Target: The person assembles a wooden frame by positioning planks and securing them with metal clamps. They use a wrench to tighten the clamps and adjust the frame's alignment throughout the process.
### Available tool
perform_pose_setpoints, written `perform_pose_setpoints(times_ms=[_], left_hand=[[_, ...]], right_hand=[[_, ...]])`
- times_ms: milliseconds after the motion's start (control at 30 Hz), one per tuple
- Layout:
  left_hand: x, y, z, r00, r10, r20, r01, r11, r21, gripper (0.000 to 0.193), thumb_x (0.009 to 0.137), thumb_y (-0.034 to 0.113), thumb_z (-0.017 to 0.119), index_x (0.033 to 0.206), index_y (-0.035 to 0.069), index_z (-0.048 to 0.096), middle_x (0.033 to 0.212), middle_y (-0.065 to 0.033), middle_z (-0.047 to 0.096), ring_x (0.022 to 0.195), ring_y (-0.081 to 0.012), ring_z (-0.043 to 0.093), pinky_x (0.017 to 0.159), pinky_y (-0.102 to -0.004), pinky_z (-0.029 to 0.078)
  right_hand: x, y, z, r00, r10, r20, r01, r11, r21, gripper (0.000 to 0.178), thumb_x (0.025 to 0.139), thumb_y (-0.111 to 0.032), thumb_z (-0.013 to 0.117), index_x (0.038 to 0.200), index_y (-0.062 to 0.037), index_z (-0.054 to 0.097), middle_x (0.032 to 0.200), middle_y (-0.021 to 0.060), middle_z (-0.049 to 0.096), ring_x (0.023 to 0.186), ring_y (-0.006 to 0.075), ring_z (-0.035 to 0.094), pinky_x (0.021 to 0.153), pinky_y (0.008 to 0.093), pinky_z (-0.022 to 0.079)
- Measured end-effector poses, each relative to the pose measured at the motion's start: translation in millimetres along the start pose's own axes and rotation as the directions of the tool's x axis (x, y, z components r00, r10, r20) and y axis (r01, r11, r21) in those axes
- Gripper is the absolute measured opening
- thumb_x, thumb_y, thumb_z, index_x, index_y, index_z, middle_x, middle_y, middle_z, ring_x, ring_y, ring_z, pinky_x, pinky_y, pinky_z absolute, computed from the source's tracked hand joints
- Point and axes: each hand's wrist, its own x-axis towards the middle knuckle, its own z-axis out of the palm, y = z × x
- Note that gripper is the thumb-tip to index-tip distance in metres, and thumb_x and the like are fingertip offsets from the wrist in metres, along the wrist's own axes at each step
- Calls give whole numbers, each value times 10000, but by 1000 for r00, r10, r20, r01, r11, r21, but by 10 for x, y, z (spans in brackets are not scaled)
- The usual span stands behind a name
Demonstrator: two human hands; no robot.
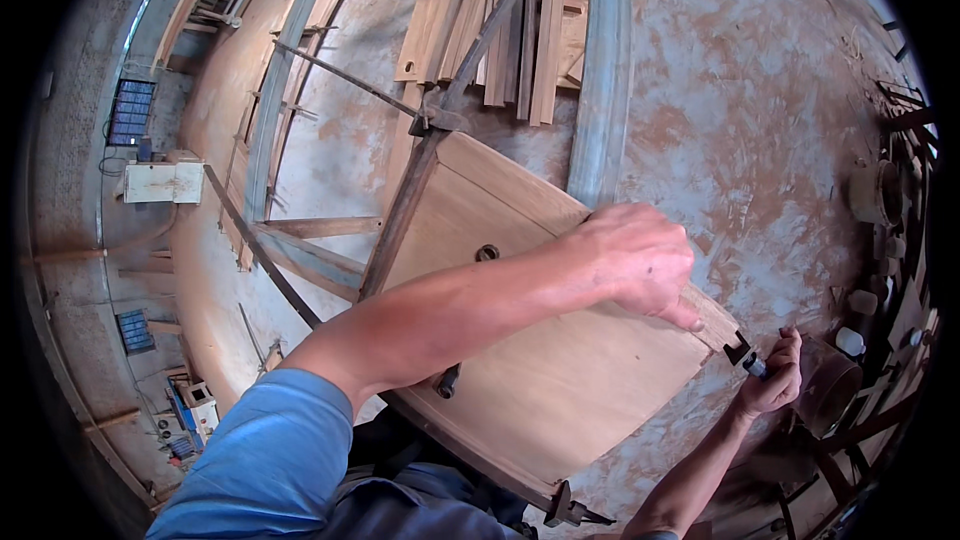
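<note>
A pale wooden panel with framing strips along its edges [590, 380] lies in front of me, tilted across the view. Across it reaches my left arm, and my left hand [640, 260] is closed around the panel's far right edge, thumb pointing down at the corner. Just off that corner, my right hand [776, 380] is wrapped round a small tool with a black forked head and a blue-grey body [748, 355]; its exact kind is unclear. A dark metal clamp head [437, 117] sits at the panel's upper left corner, another [563, 506] at its bottom corner.
Dark metal bars run along the panel's left and lower sides. A blue-grey beam [600, 70] passes behind it. Several wooden boards [500, 40] are stacked beyond. At the right stand buckets [876, 190] and dark metal racks; a white box [163, 181] is at the left.
</note>
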Motion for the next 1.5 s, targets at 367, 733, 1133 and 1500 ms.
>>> perform_pose_setpoints(times_ms=[367, 733, 1133, 1500], left_hand=[[10, 31, 12, 1000, 8, -20, -7, 999, 37, 570, 814, 569, 630, 738, 13, 727, 717, -175, 671, 740, -353, 668, 646, -452, 537], [-10, -16, 0, 1000, 12, -13, -12, 1000, 8, 578, 794, 599, 628, 749, 34, 739, 742, -161, 688, 747, -348, 674, 654, -448, 538], [-26, -123, 92, 992, 89, -86, -93, 994, -52, 564, 782, 595, 654, 796, 40, 750, 814, -143, 709, 811, -337, 687, 722, -429, 545], [-10, -143, 114, 988, 122, -95, -125, 992, -27, 564, 805, 601, 632, 828, 50, 755, 873, -137, 718, 869, -327, 691, 760, -428, 551]], right_hand=[[-202, -112, -219, 602, 783, -156, -779, 619, 101, 447, 982, -242, 554, 590, -35, 495, 573, -14, 426, 548, 69, 358, 536, 260, 311], [-525, -349, 181, 851, 386, -355, -476, 853, -214, 393, 1041, -270, 335, 1263, 46, 410, 957, 108, 539, 871, 195, 524, 827, 326, 441], [-358, -413, -249, 614, 779, -127, -772, 558, -306, 379, 1030, -343, 378, 1194, -4, 427, 813, 76, 481, 598, 142, 484, 559, 282, 459], [19, -643, -311, 358, 933, 42, -845, 342, -411, 468, 1019, -509, 375, 894, -64, 448, 604, 23, 415, 408, 132, 429, 378, 319, 471]])
